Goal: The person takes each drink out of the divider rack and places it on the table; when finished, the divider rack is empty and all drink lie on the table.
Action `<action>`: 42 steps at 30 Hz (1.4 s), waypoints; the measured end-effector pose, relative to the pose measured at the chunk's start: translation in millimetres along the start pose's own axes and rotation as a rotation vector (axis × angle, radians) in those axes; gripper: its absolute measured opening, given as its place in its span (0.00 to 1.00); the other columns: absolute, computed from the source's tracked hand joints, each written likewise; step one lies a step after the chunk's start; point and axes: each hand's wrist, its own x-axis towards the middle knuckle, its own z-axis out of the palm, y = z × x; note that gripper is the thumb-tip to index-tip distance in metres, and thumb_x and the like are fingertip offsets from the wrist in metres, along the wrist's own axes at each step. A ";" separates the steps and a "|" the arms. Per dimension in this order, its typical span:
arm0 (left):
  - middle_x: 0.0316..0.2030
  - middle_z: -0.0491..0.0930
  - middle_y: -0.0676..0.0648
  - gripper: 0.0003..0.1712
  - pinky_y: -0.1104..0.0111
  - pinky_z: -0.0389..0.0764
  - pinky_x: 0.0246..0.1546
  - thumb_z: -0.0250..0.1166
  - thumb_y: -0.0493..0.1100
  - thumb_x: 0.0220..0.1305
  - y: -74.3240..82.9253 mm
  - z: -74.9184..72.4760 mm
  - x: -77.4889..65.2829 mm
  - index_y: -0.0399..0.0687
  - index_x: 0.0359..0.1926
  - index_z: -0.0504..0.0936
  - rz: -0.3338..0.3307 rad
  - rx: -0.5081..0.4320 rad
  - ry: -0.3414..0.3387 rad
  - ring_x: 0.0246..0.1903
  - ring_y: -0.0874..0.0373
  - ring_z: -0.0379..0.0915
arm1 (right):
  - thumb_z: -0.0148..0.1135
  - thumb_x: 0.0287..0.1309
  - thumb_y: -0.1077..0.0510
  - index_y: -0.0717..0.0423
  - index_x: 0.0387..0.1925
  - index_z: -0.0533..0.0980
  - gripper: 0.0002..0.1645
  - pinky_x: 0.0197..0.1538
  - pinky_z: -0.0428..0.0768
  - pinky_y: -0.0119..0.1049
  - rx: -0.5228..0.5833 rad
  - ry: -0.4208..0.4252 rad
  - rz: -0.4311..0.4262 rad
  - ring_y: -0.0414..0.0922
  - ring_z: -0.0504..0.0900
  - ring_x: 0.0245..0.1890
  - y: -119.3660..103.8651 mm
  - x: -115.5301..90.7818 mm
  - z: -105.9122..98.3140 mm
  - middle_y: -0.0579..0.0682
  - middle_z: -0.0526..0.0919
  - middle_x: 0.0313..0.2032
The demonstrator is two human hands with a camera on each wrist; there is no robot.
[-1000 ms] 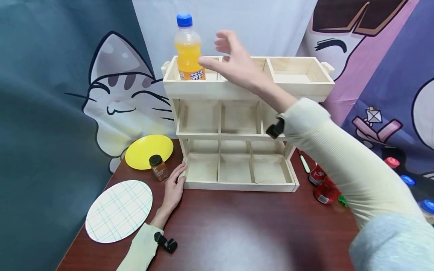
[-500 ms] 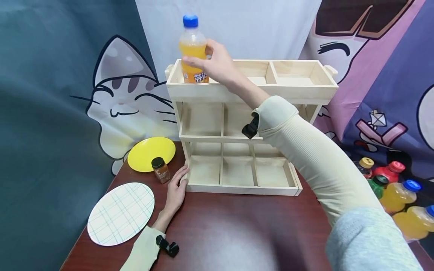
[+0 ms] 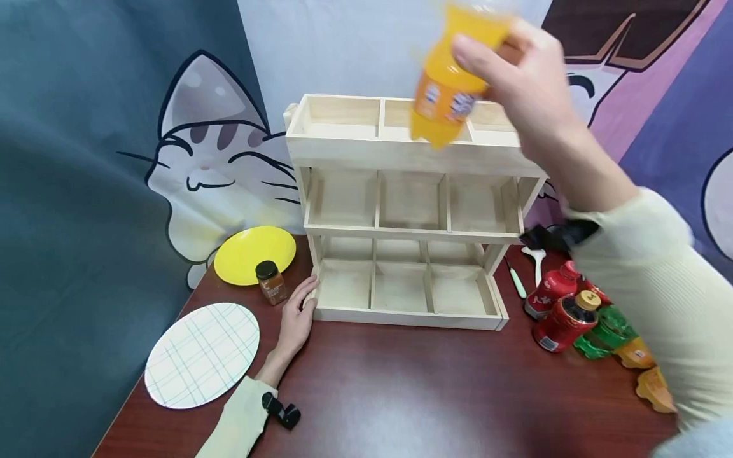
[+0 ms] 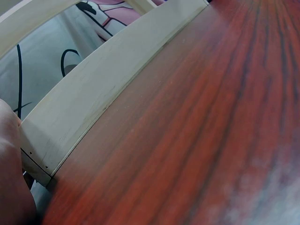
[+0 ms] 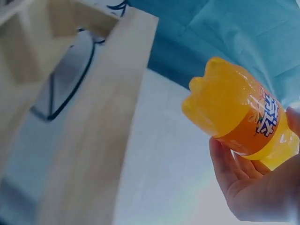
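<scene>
My right hand [image 3: 532, 95] grips a bottle of orange soda [image 3: 449, 83], tilted and held in the air in front of the top tier of a wooden three-tier shelf [image 3: 409, 152]. In the right wrist view the soda bottle [image 5: 234, 108] shows its lobed base and orange label, with fingers [image 5: 225, 164] curled round it. Its cap is cut off at the top of the head view. My left hand [image 3: 294, 318] rests against the lower left corner of the shelf; in the left wrist view only part of that hand [image 4: 11, 173] shows beside the shelf's bottom board [image 4: 93, 89].
Left of the shelf are a yellow plate [image 3: 246, 254], a small black-lidded jar [image 3: 270, 282] and a white checked oval plate [image 3: 203, 355]. To the right stand several drink bottles, including a red one with a gold cap [image 3: 564, 324], near a white spoon [image 3: 536, 261].
My right hand has taken hold of the orange soda bottle in the top left compartment, lifted it out and carried it rightward, tilting it. The left hand stays at the shelf's corner.
</scene>
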 end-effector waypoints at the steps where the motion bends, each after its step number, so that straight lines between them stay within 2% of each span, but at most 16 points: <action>1: 0.58 0.69 0.54 0.21 0.83 0.59 0.54 0.52 0.32 0.59 0.3 0.3 -0.5 0.42 0.54 0.74 -0.002 -0.001 0.000 0.60 0.63 0.61 | 0.65 0.46 0.60 0.61 0.44 0.74 0.20 0.43 0.77 0.32 0.010 0.019 0.006 0.47 0.78 0.40 1.6 -11.2 -11.3 0.55 0.81 0.40; 3: 0.58 0.70 0.54 0.20 0.84 0.58 0.54 0.52 0.32 0.59 1.1 0.1 -1.6 0.42 0.54 0.74 0.008 -0.008 0.002 0.60 0.64 0.61 | 0.64 0.47 0.63 0.62 0.45 0.74 0.21 0.41 0.77 0.28 -0.018 0.041 0.020 0.46 0.78 0.40 7.1 -35.5 -34.8 0.54 0.81 0.40; 5: 0.58 0.70 0.51 0.20 0.83 0.58 0.54 0.52 0.31 0.59 10.3 -3.0 -3.4 0.42 0.53 0.75 0.006 -0.022 0.004 0.61 0.61 0.61 | 0.62 0.48 0.65 0.62 0.48 0.74 0.21 0.41 0.76 0.25 -0.061 0.051 0.043 0.44 0.78 0.40 15.7 -60.0 -55.7 0.53 0.81 0.41; 7: 0.58 0.70 0.48 0.20 0.83 0.58 0.54 0.51 0.30 0.59 20.0 -7.3 -5.8 0.40 0.53 0.75 0.010 -0.023 0.006 0.61 0.56 0.61 | 0.60 0.50 0.65 0.59 0.51 0.72 0.23 0.40 0.74 0.22 -0.191 0.057 0.096 0.41 0.77 0.41 25.7 -84.3 -75.5 0.50 0.80 0.43; 10: 0.57 0.70 0.43 0.20 0.82 0.58 0.53 0.51 0.28 0.58 34.1 -12.9 -9.7 0.37 0.53 0.74 0.003 -0.027 0.005 0.61 0.51 0.61 | 0.59 0.52 0.63 0.53 0.56 0.69 0.26 0.38 0.73 0.17 -0.449 0.061 0.178 0.35 0.76 0.41 42.4 -121.0 -102.9 0.44 0.77 0.45; 12: 0.57 0.70 0.43 0.20 0.83 0.58 0.53 0.51 0.29 0.58 35.1 -14.6 -11.5 0.37 0.52 0.74 0.006 -0.024 0.014 0.60 0.50 0.61 | 0.60 0.53 0.62 0.49 0.57 0.66 0.29 0.37 0.73 0.16 -0.595 0.071 0.222 0.31 0.76 0.40 54.3 -144.3 -118.6 0.40 0.77 0.44; 19: 0.58 0.69 0.41 0.20 0.84 0.58 0.54 0.51 0.28 0.58 36.0 -15.6 -16.1 0.36 0.53 0.74 -0.002 -0.041 0.008 0.61 0.49 0.61 | 0.65 0.46 0.64 0.43 0.60 0.60 0.39 0.32 0.71 0.12 -0.768 0.166 0.259 0.21 0.73 0.34 95.8 -219.6 -156.8 0.30 0.72 0.40; 22: 0.58 0.69 0.41 0.20 0.83 0.58 0.54 0.51 0.27 0.58 36.8 -15.9 -17.9 0.35 0.53 0.73 -0.013 -0.065 0.006 0.61 0.50 0.60 | 0.68 0.44 0.57 0.36 0.59 0.59 0.41 0.31 0.65 0.09 -0.877 0.260 0.370 0.17 0.68 0.32 113.1 -251.7 -173.3 0.29 0.68 0.39; 23: 0.58 0.69 0.41 0.20 0.83 0.58 0.54 0.51 0.27 0.58 37.0 -16.4 -18.3 0.36 0.53 0.74 -0.015 -0.067 0.008 0.61 0.50 0.60 | 0.68 0.43 0.54 0.35 0.59 0.57 0.43 0.30 0.65 0.10 -0.910 0.286 0.429 0.22 0.71 0.34 118.6 -262.8 -178.1 0.33 0.70 0.42; 26: 0.58 0.69 0.41 0.20 0.83 0.58 0.55 0.51 0.28 0.58 37.5 -17.7 -19.0 0.37 0.53 0.74 -0.010 -0.065 0.010 0.61 0.49 0.60 | 0.66 0.44 0.45 0.42 0.64 0.50 0.48 0.42 0.72 0.26 -0.998 0.341 0.619 0.44 0.73 0.45 136.4 -291.7 -190.4 0.54 0.70 0.52; 27: 0.58 0.69 0.41 0.20 0.82 0.58 0.55 0.51 0.28 0.58 37.5 -18.3 -19.1 0.37 0.53 0.74 -0.008 -0.064 0.010 0.61 0.49 0.60 | 0.65 0.45 0.43 0.47 0.66 0.47 0.52 0.47 0.73 0.35 -1.026 0.349 0.672 0.52 0.70 0.49 142.4 -299.9 -193.5 0.62 0.65 0.57; 29: 0.58 0.69 0.41 0.21 0.82 0.58 0.55 0.51 0.28 0.58 37.3 -19.8 -19.5 0.40 0.53 0.74 -0.007 -0.061 0.012 0.61 0.49 0.60 | 0.62 0.46 0.39 0.57 0.67 0.43 0.56 0.50 0.67 0.54 -1.061 0.361 0.767 0.68 0.60 0.51 153.0 -312.1 -198.0 0.75 0.55 0.59; 30: 0.58 0.69 0.41 0.21 0.82 0.58 0.55 0.51 0.28 0.58 37.3 -20.5 -19.9 0.40 0.53 0.75 -0.007 -0.062 0.014 0.61 0.49 0.60 | 0.61 0.47 0.39 0.60 0.66 0.42 0.57 0.50 0.63 0.61 -1.074 0.372 0.800 0.69 0.59 0.52 157.8 -316.1 -200.6 0.76 0.54 0.59; 32: 0.58 0.69 0.41 0.21 0.82 0.58 0.55 0.51 0.28 0.58 37.3 -21.4 -21.1 0.42 0.52 0.75 -0.009 -0.061 0.019 0.61 0.49 0.60 | 0.60 0.47 0.37 0.62 0.66 0.41 0.58 0.50 0.60 0.65 -1.098 0.395 0.870 0.70 0.58 0.52 164.6 -321.8 -204.9 0.76 0.54 0.59; 36: 0.58 0.69 0.42 0.22 0.82 0.58 0.55 0.51 0.27 0.57 38.2 -22.7 -23.5 0.42 0.53 0.75 -0.016 -0.060 0.019 0.61 0.50 0.60 | 0.58 0.48 0.38 0.63 0.66 0.42 0.56 0.52 0.60 0.63 -1.111 0.442 0.947 0.69 0.58 0.53 172.3 -327.7 -209.2 0.75 0.55 0.58; 42: 0.57 0.69 0.40 0.21 0.82 0.59 0.55 0.52 0.27 0.58 39.7 -23.2 -23.3 0.38 0.52 0.74 0.001 -0.050 0.017 0.61 0.49 0.61 | 0.59 0.50 0.43 0.62 0.66 0.42 0.53 0.56 0.59 0.61 -1.081 0.526 0.933 0.69 0.58 0.56 177.1 -333.9 -213.6 0.74 0.55 0.59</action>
